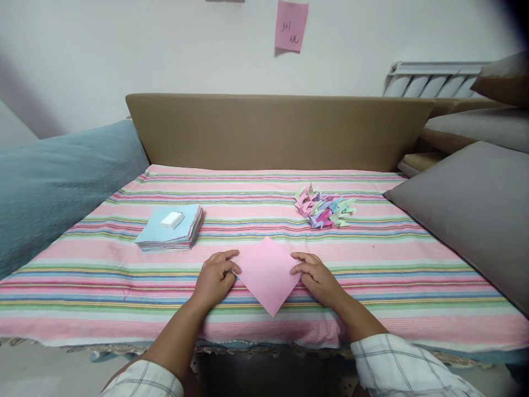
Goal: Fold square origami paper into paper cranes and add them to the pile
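A square sheet of pink origami paper (269, 275) lies turned like a diamond on the striped cloth, one corner pointing toward me. My left hand (215, 275) is at its left corner, with the fingers bent and the corner between thumb and fingers. On the opposite side, my right hand (316, 277) grips the right corner in the same way. The paper looks flat, and I see no crease on it. Beyond my right hand sits a heap of small folded paper cranes (324, 208) in pink, purple, blue and green.
A stack of coloured paper squares (165, 234) lies on the left, topped by a small white block (172, 220). The striped cloth (243, 193) covers the seat. Grey cushions (467, 198) crowd the right, a blue-covered armrest (70, 176) the left, and a brown backrest (273, 132) the back.
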{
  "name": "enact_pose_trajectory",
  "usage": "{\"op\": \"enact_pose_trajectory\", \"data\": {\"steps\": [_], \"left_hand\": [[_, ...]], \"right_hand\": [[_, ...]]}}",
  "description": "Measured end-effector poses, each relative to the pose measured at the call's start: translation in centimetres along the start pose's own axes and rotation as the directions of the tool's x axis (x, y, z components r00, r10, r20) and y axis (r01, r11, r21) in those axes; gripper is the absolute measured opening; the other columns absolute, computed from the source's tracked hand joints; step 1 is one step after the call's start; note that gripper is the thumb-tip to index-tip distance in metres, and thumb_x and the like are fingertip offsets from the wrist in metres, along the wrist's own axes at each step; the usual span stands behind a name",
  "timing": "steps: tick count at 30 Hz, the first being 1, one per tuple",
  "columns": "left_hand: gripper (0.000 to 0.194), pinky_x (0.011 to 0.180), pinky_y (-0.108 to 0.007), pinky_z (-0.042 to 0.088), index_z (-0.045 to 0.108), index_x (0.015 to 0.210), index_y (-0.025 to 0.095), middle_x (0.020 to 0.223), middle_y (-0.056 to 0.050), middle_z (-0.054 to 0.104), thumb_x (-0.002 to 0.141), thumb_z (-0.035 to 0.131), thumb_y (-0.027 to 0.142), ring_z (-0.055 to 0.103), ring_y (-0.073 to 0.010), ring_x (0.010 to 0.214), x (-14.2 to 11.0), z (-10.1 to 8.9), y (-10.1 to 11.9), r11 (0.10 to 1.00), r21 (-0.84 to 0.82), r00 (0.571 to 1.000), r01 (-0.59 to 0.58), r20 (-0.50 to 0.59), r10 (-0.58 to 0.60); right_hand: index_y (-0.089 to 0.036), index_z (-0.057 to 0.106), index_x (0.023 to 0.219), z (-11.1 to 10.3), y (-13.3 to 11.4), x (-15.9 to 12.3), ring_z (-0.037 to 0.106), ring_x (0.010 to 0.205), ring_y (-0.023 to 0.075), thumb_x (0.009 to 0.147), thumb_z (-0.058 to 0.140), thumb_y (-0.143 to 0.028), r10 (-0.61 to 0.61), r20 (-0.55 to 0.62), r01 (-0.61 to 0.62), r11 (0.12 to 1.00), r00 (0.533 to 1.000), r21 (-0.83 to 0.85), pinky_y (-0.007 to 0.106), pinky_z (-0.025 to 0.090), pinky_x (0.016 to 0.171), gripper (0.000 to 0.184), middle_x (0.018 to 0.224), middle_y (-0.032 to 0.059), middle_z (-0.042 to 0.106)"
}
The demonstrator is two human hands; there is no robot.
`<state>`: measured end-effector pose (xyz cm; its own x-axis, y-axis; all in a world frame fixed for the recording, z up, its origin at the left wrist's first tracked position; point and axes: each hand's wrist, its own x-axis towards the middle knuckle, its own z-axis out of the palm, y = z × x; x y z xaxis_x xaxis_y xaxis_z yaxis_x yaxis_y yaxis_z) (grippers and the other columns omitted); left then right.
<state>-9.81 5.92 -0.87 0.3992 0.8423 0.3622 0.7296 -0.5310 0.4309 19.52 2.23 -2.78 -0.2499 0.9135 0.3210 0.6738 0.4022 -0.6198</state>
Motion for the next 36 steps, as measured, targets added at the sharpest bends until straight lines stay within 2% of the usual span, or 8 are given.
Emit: {"op": "enact_pose_trajectory", "data": {"steps": [4,9,17,23,29,32,36], "left_hand": [[0.02,0.089,-0.041,0.042,0.066,0.07,0.024,0.117,-0.002,0.061,0.067,0.05,0.013,0.054,-0.0226,0.107,-0.04,-0.12,0.37,0.999,0.043,1.0,-0.006,0.027,0.005],[0.008,0.09,-0.043,0.041,0.063,0.07,0.023,0.118,-0.004,0.06,0.072,0.059,0.029,0.053,-0.025,0.109,-0.04,-0.38,0.84,0.998,0.061,0.999,0.014,0.04,-0.017],[0.033,0.094,-0.043,0.04,0.062,0.104,0.027,0.122,-0.004,0.058,0.072,0.06,0.032,0.052,-0.025,0.11,0.01,-0.34,0.49,0.997,0.075,0.998,-0.033,0.058,0.028],[0.042,0.097,-0.046,0.036,0.06,0.111,0.03,0.129,-0.004,0.054,0.069,0.061,0.032,0.047,-0.0279,0.117,-0.11,-0.58,0.53,0.995,0.085,0.992,-0.058,0.119,0.048],[0.061,0.101,-0.049,0.03,0.053,0.12,0.032,0.137,-0.003,0.045,0.06,0.059,0.02,0.04,-0.0303,0.124,-0.31,-0.61,0.45,0.996,0.082,0.984,-0.047,0.173,0.033],[0.06,0.101,-0.049,0.03,0.053,0.12,0.031,0.137,-0.004,0.045,0.061,0.059,0.021,0.039,-0.0302,0.124,-0.35,-0.46,0.37,0.993,0.107,0.983,-0.052,0.182,0.032],[0.049,0.1,-0.048,0.032,0.057,0.115,0.03,0.134,-0.005,0.048,0.067,0.06,0.027,0.042,-0.0295,0.122,-0.37,-0.34,0.37,0.989,0.13,0.987,-0.075,0.149,0.056]], "right_hand": [[-0.023,0.069,0.082,-0.22,-0.68,0.11,0.048,0.113,0.0256,0.081,0.05,-0.028,0.035,0.032,-0.034,0.999,0.999,-0.023,0.044,0.039,0.094,0.019,0.116,0.0083,0.058],[-0.022,0.065,0.081,-0.01,-0.94,0.2,0.048,0.113,0.0251,0.077,0.058,-0.029,0.041,0.025,-0.04,0.998,0.999,-0.057,0.044,0.039,0.093,0.011,0.117,0.0085,0.058],[-0.023,0.065,0.08,0.14,-0.66,0.21,0.049,0.112,0.0255,0.076,0.059,-0.028,0.03,0.02,-0.028,0.998,0.999,-0.065,0.045,0.039,0.092,0.009,0.116,0.0085,0.058],[-0.023,0.064,0.082,0.23,-0.48,0.21,0.049,0.111,0.0251,0.076,0.059,-0.029,0.025,0.021,-0.023,0.997,0.999,-0.07,0.045,0.039,0.092,0.01,0.116,0.0083,0.058],[-0.023,0.064,0.086,0.29,-0.26,0.17,0.05,0.11,0.0256,0.077,0.059,-0.03,0.008,0.02,-0.007,0.997,1.0,-0.079,0.045,0.039,0.091,0.013,0.117,0.0086,0.058],[-0.023,0.064,0.09,0.23,-0.38,0.18,0.05,0.11,0.025,0.077,0.059,-0.03,0.012,0.018,-0.011,0.996,1.0,-0.09,0.045,0.039,0.092,0.016,0.117,0.0085,0.058],[-0.023,0.063,0.096,0.15,-0.61,0.15,0.049,0.111,0.0251,0.078,0.058,-0.031,0.006,0.015,-0.005,0.995,1.0,-0.096,0.045,0.04,0.092,0.021,0.118,0.0089,0.058]]}}
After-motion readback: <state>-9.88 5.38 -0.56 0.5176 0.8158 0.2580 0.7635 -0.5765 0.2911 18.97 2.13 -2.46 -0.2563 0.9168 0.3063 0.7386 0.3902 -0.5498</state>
